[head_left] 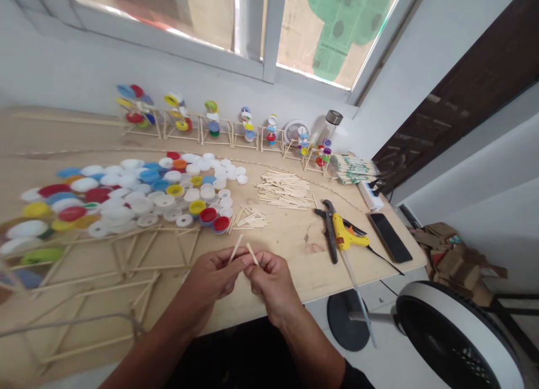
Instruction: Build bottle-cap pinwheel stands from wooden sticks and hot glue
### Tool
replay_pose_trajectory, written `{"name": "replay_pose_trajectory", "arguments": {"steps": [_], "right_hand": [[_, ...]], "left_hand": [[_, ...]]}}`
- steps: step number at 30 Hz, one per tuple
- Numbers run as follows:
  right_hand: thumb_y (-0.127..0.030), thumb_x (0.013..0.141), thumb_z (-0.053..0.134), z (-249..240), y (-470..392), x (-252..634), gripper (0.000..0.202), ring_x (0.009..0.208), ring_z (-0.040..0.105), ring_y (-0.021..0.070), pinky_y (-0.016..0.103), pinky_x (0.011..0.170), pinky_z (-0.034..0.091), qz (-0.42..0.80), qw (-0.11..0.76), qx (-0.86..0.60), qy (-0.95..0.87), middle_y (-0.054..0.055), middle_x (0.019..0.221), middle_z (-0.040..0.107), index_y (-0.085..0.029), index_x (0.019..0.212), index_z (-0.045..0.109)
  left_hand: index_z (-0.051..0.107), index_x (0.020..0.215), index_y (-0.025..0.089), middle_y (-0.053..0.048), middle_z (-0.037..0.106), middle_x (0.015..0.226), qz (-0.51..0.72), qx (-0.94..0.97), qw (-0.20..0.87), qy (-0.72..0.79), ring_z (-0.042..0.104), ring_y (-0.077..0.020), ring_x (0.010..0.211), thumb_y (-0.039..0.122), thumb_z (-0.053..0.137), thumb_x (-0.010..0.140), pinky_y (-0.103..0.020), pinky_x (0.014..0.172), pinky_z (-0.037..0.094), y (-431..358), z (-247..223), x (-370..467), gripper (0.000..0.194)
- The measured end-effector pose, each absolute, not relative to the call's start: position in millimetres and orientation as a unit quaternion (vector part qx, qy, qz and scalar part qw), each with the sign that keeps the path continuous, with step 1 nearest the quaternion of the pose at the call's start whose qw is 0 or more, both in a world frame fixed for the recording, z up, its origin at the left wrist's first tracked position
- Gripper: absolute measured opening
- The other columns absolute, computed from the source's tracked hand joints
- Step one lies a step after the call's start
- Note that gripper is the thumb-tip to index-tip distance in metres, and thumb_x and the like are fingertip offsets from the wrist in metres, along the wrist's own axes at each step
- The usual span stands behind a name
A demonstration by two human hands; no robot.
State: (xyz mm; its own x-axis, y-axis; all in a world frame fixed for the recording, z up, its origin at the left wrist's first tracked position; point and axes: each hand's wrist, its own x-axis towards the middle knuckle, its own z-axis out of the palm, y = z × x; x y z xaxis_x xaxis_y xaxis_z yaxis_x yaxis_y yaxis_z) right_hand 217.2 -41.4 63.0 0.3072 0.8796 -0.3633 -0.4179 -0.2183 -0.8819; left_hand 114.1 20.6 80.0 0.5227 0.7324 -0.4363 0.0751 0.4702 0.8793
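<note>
Close together at the table's front edge, both hands are closed on short, thin wooden sticks. My left hand (219, 274) pinches one wooden stick (236, 247), which slants up to the right. A second wooden stick (251, 253) is pinched in my right hand (269, 277) and leans up to the left. The fingertips of the two hands nearly meet, and the sticks' lower ends are hidden by fingers. Just beyond the hands lies a small pile of short sticks (250, 217). A larger pile of sticks (284, 188) is farther back.
Many coloured bottle caps (143, 192) cover the left of the table, behind stick frames (126, 260). Several cap wheels on stick stands (213, 125) line the wall. To the right lie a yellow glue gun (343, 232), black-handled cutters (330, 237) and a phone (391, 237). A fan (455, 327) stands beside the table.
</note>
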Motion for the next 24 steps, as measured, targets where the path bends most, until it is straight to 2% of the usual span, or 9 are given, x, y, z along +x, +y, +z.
{"name": "replay_pose_trajectory", "arguments": {"steps": [2,6,12,17,19,24], "right_hand": [[-0.029,0.067,0.065,63,-42,217,0.015,0.043,0.023,0.004,0.019,0.043,0.017,0.546,0.581,-0.559,-0.228,-0.01,0.049,0.039,-0.018,0.065,0.055],[-0.025,0.069,0.064,64,-52,220,0.014,0.047,0.03,0.0054,0.019,0.046,0.022,0.528,0.55,-0.571,-0.304,-0.009,0.051,0.041,-0.018,0.064,0.053],[-0.022,0.073,0.064,59,-85,241,0.009,0.055,0.042,0.0083,0.02,0.052,0.031,0.528,0.45,-0.609,-0.385,-0.005,0.061,0.051,-0.019,0.07,0.056],[-0.026,0.077,0.06,71,-81,256,0.012,0.055,0.042,0.0094,0.021,0.053,0.035,0.379,0.489,-0.675,-0.402,-0.005,0.059,0.049,-0.019,0.069,0.054],[-0.025,0.079,0.059,78,-70,255,0.01,0.057,0.045,0.0102,0.022,0.055,0.038,0.311,0.51,-0.679,-0.427,-0.004,0.061,0.051,-0.019,0.071,0.056],[-0.024,0.083,0.056,81,-52,243,0.008,0.062,0.052,0.0118,0.024,0.062,0.043,0.228,0.503,-0.665,-0.502,0.0,0.07,0.06,-0.018,0.08,0.062]], "left_hand": [[0.061,0.067,0.016,0.012,0.027,0.042,0.23,0.473,0.731,0.436,0.017,-0.0027,0.04,0.051,0.077,0.055,-0.019,0.041,0.01,21,84,115,0.04],[0.061,0.073,0.016,0.011,0.032,0.044,0.303,0.457,0.707,0.447,0.021,-0.003,0.041,0.051,0.077,0.056,-0.019,0.041,0.014,25,89,112,0.041],[0.058,0.073,0.018,0.012,0.026,0.041,0.323,0.471,0.704,0.423,0.018,-0.0033,0.038,0.057,0.068,0.068,-0.019,0.041,0.013,29,91,103,0.041],[0.058,0.079,0.018,0.005,0.052,0.05,0.269,0.502,0.704,0.424,0.023,-0.0038,0.04,0.06,0.066,0.07,-0.019,0.04,0.013,18,86,104,0.044],[0.058,0.079,0.018,0.006,0.051,0.048,0.249,0.522,0.695,0.428,0.025,-0.0047,0.04,0.06,0.063,0.072,-0.019,0.04,0.015,13,81,104,0.043],[0.054,0.063,0.019,0.005,0.045,0.044,0.228,0.582,0.659,0.418,0.027,-0.0065,0.041,0.064,0.056,0.075,-0.021,0.04,0.019,7,70,104,0.047]]}}
